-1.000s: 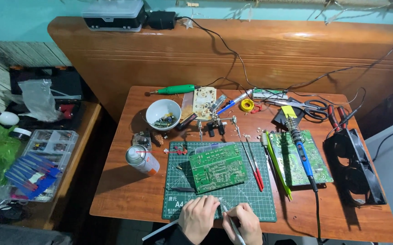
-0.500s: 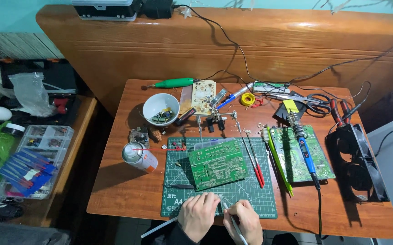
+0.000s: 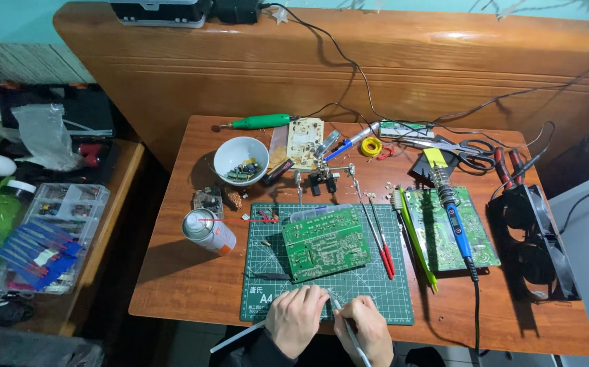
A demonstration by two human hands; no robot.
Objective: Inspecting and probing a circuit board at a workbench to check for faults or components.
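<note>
My left hand point(image 3: 296, 318) and my right hand point(image 3: 368, 331) are close together at the front edge of the green cutting mat point(image 3: 267, 299). The right hand grips thin metal tweezers point(image 3: 346, 326), their tips pointing at the left fingertips. The left fingers are curled and pinched; whatever is between them is too small to see. A pale thin strip point(image 3: 237, 338) runs from under the left hand toward the lower left. A green circuit board point(image 3: 325, 243) lies on the mat just beyond both hands.
On the wooden table: a spray can point(image 3: 206, 231), a white bowl of parts point(image 3: 240, 160), a helping-hand stand point(image 3: 322, 178), red-handled tools point(image 3: 384, 253), a blue soldering iron point(image 3: 459, 228) on a second board point(image 3: 437, 238), scissors point(image 3: 473, 145) and a black fan point(image 3: 532, 238). A parts organiser point(image 3: 56, 231) sits left.
Both hands stay together at the mat's front edge with the tweezers. Only the view has drifted slightly.
</note>
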